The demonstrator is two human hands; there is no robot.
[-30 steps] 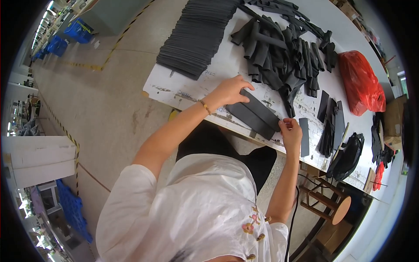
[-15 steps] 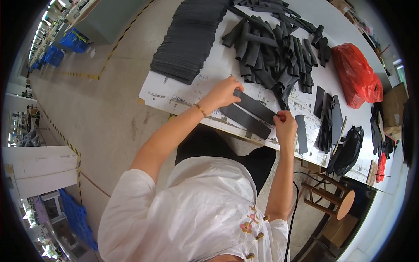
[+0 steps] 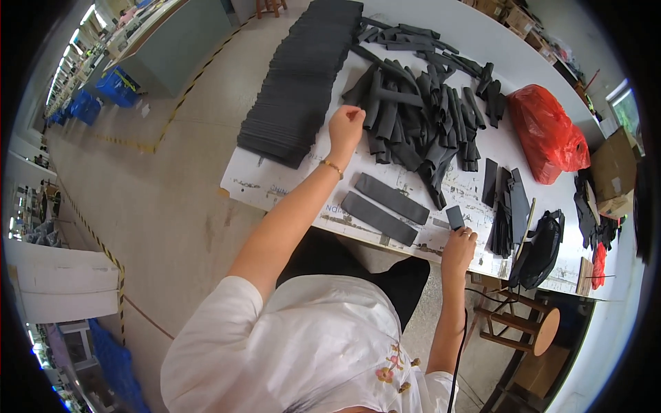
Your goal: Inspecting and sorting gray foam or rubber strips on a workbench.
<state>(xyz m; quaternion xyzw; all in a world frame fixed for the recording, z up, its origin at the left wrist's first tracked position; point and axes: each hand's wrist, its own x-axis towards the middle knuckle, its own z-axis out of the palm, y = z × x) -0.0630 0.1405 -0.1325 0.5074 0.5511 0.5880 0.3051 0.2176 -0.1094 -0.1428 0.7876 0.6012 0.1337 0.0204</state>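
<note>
Two dark grey fabric strips lie side by side on the table, a far strip and a near strip. Beside the heap of rolled black fabric pieces is my left hand, its fingers curled together at the heap's left edge. Whether anything sits between those fingers is too small to tell. At the near edge of the table my right hand grips the lower part of a flat grey strip, whose upper end shows past my fingers.
A long row of stacked black strips runs along the table's left. On the right are a bundle of dark strips, a red plastic bag and a black bag. A wooden stool stands below the table's edge.
My left hand has let go of the far fabric strip and moved up to the heap. My right hand has left that strip and taken hold of the flat grey strip to its right.
</note>
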